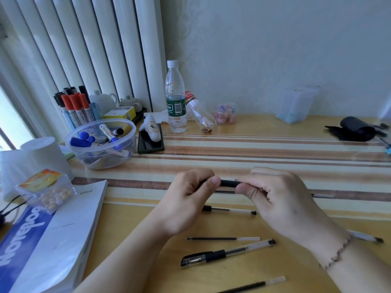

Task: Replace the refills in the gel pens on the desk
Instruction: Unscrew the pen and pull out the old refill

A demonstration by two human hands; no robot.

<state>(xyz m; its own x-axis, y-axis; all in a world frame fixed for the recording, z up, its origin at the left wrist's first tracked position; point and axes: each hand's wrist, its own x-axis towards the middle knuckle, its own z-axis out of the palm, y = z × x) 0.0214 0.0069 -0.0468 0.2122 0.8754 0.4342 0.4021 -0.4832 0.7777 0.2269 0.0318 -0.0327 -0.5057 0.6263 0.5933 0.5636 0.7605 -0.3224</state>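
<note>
Both my hands hold one black gel pen (228, 183) level above the desk. My left hand (190, 199) pinches its left end, my right hand (281, 199) grips its right end. Under them a clear pen barrel (229, 210) lies on the desk, and a thin dark piece (225, 192) shows just below the held pen. Nearer to me lie a loose refill (222, 238), a capped gel pen (227, 253) and another refill (254, 284). Another pen (366, 237) sticks out past my right wrist.
A notebook (53, 240) with a clear box of pills (47, 190) on it lies at the left. Behind stand a plastic bowl of markers (101, 142), a phone (150, 140), a water bottle (175, 98) and a black pouch (355, 129).
</note>
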